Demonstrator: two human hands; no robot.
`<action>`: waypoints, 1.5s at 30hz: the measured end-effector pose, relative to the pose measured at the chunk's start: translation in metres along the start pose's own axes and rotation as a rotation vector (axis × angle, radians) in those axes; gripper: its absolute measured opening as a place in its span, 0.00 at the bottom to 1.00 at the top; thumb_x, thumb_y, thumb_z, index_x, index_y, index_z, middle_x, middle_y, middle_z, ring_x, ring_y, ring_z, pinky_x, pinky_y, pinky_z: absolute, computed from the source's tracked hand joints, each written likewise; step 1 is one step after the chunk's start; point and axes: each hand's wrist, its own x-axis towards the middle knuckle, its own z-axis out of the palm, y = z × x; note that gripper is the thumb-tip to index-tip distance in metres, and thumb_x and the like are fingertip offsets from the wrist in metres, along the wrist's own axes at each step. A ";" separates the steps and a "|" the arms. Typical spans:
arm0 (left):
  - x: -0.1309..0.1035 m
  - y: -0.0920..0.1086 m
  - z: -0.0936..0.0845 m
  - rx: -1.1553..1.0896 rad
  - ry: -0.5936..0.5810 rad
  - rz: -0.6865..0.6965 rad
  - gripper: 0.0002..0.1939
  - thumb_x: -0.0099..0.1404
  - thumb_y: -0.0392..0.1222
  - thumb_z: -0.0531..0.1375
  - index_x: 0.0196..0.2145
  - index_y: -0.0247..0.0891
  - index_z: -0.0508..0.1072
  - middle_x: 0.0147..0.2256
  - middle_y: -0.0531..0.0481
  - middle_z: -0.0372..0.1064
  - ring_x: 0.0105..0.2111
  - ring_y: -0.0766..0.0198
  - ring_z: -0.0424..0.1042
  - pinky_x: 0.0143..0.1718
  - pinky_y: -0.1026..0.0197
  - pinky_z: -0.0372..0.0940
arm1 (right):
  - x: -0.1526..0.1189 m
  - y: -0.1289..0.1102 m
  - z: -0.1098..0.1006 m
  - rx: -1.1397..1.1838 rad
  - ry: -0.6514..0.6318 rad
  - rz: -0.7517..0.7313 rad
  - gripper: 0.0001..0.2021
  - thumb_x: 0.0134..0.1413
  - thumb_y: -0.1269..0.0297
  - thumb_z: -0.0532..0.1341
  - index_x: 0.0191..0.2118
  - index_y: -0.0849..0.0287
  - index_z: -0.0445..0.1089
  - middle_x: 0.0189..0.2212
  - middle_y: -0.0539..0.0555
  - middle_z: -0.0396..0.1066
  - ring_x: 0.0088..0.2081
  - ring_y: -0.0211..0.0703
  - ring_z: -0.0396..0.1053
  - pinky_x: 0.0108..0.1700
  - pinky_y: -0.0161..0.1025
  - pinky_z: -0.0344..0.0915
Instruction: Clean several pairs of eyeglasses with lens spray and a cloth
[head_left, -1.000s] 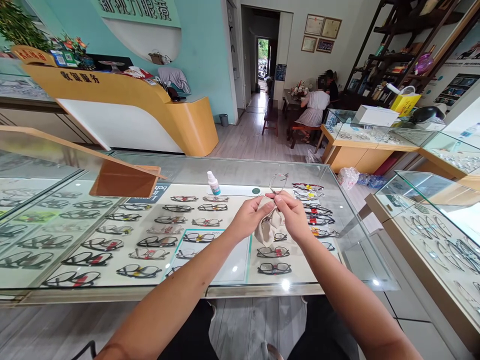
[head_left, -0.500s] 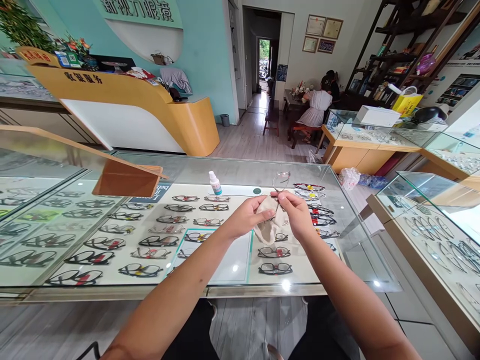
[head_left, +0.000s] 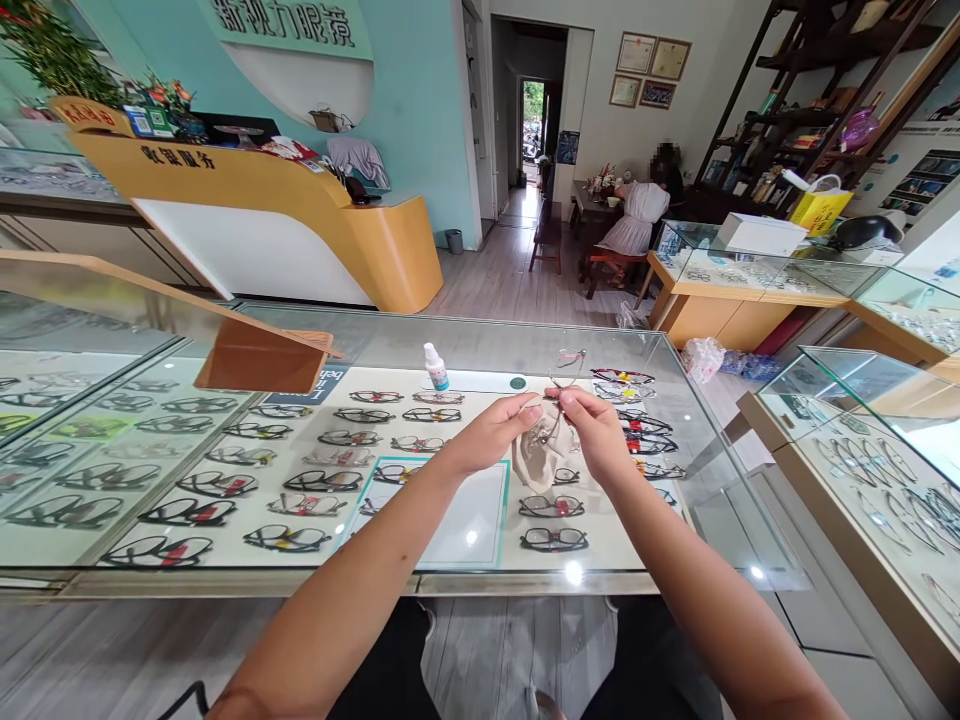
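Observation:
Both hands meet above a glass display case. My left hand point(head_left: 499, 428) is closed on a light beige cloth point(head_left: 538, 465), which hangs down between the hands. My right hand point(head_left: 592, 422) pinches a thin-framed pair of eyeglasses point(head_left: 571, 357) near its temple, and part of the frame sticks up beyond the fingers. The cloth covers some of the glasses, so I cannot make out exactly where it touches them. A small white spray bottle point(head_left: 435, 368) with a blue label stands upright on the glass, beyond my left hand.
Inside the display case point(head_left: 465, 335) lie rows of eyeglasses point(head_left: 555, 540). A brown tray-like stand point(head_left: 262, 362) rests on the left. Another glass case point(head_left: 847, 440) stands at right. Behind are a yellow counter point(head_left: 397, 250) and a seated person point(head_left: 637, 215).
The cloth has shifted and hangs in a different fold, showing more of the thin frame beside it. Both hands keep their hold. The whole view has moved slightly.

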 end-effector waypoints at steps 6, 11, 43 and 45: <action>0.005 -0.007 0.011 0.014 0.147 -0.002 0.30 0.65 0.66 0.69 0.48 0.35 0.79 0.34 0.49 0.74 0.34 0.61 0.70 0.38 0.61 0.65 | 0.001 0.008 0.001 0.016 -0.044 0.004 0.16 0.58 0.43 0.72 0.33 0.52 0.83 0.42 0.55 0.80 0.40 0.47 0.69 0.42 0.43 0.65; 0.008 -0.014 0.009 0.045 0.213 0.064 0.31 0.71 0.70 0.61 0.45 0.35 0.79 0.36 0.48 0.74 0.37 0.59 0.71 0.44 0.59 0.66 | 0.002 0.007 0.001 -0.014 -0.038 0.001 0.17 0.58 0.43 0.72 0.33 0.52 0.84 0.41 0.54 0.79 0.40 0.46 0.68 0.42 0.43 0.65; 0.009 -0.028 0.009 0.123 0.253 0.064 0.30 0.73 0.69 0.59 0.44 0.36 0.78 0.35 0.48 0.73 0.36 0.60 0.70 0.42 0.59 0.65 | 0.002 0.005 0.005 0.163 -0.039 0.179 0.19 0.48 0.42 0.76 0.38 0.51 0.86 0.40 0.54 0.82 0.37 0.45 0.71 0.39 0.41 0.67; 0.007 -0.024 0.006 0.121 0.192 0.058 0.29 0.74 0.68 0.57 0.45 0.36 0.78 0.36 0.48 0.73 0.37 0.59 0.70 0.43 0.58 0.66 | 0.004 0.003 0.002 0.170 -0.030 0.184 0.19 0.48 0.42 0.76 0.38 0.51 0.85 0.42 0.54 0.82 0.39 0.46 0.72 0.42 0.43 0.69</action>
